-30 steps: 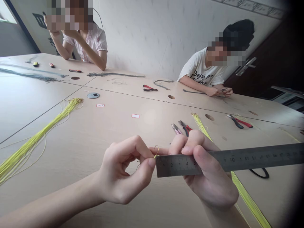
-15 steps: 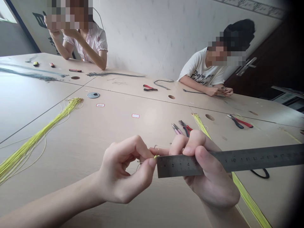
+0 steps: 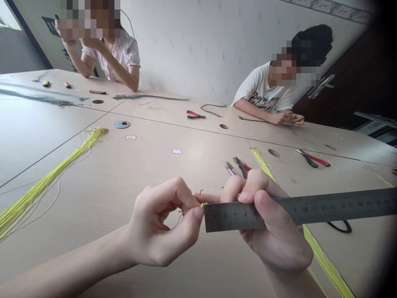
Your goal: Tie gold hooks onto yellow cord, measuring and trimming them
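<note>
My right hand (image 3: 273, 231) grips a steel ruler (image 3: 325, 207) that runs out to the right, its zero end near the middle of the view. My left hand (image 3: 161, 225) pinches the end of a thin yellow wire (image 3: 203, 204) with a small metal ring at its tip, held against the ruler's left end. Thumb and forefinger of the left hand are pressed together on the wire. A long bundle of yellow wires (image 3: 322, 260) lies on the table (image 3: 124, 178) under my right hand.
Another bundle of yellow wires (image 3: 46, 182) lies at the left. Small pliers (image 3: 237, 166) lie beyond my hands, red-handled pliers (image 3: 313, 159) at the right and more (image 3: 195, 115) farther back. Two other people sit at the far side; one handles something small (image 3: 287, 119).
</note>
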`<state>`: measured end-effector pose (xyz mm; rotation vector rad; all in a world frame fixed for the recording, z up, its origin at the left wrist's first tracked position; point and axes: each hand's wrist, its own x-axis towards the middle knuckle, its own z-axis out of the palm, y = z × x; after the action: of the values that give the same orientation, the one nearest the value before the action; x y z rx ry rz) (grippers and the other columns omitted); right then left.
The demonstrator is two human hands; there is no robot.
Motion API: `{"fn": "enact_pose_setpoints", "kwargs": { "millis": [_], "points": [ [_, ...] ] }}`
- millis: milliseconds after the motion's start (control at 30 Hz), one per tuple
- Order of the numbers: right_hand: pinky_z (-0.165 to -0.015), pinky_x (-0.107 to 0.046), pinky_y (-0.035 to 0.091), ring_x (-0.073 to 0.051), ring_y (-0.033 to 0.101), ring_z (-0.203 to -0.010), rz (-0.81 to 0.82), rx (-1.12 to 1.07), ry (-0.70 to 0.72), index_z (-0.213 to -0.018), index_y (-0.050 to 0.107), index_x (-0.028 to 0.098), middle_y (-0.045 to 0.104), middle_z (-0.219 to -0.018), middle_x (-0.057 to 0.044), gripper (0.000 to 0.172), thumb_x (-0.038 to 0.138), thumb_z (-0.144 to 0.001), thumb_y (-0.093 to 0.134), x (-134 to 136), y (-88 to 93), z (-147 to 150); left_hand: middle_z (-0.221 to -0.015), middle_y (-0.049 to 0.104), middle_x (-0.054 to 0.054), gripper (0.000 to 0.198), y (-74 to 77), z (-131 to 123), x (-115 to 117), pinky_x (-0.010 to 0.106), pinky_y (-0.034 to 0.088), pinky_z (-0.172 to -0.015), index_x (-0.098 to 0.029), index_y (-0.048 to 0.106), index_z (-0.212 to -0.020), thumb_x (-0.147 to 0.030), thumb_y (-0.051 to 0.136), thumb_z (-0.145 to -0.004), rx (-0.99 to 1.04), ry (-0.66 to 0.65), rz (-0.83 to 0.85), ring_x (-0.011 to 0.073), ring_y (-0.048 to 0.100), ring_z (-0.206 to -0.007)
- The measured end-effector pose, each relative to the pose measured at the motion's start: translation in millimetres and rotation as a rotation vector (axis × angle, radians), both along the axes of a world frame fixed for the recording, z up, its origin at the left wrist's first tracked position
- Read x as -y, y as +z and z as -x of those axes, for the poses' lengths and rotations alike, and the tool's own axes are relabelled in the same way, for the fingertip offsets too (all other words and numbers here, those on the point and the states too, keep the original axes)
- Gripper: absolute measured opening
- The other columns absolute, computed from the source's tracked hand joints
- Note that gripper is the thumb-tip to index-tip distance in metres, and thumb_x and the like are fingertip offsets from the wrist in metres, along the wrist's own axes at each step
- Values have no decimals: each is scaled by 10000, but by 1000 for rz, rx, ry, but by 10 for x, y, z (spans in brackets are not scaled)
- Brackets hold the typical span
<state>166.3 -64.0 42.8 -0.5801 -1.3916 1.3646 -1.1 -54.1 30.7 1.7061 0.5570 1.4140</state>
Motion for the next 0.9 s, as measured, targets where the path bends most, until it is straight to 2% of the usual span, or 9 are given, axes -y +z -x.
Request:
{"fn": "enact_pose_setpoints", "kwargs": {
  "millis": [667,900],
  "points": [
    [-940,-462,462,-117,595,-674,-5,-16,33,-855,560,288,529,-716,38,189,334,-930,393,0,-7,-8,-441,474,-77,219,-2,-3,-17,183,321,-374,-193,399,-644,-9,457,-747,-1,4,-36,57,438,-370],
    [-895,-453,487,-148,635,-741,2,0,16,-852,564,297,541,-720,30,180,353,-921,407,10,-4,-5,-440,477,-77,222,8,-4,-5,186,329,-377,-192,402,-643,-5,465,-743,-1,2,-36,56,436,-369]
  ]
}}
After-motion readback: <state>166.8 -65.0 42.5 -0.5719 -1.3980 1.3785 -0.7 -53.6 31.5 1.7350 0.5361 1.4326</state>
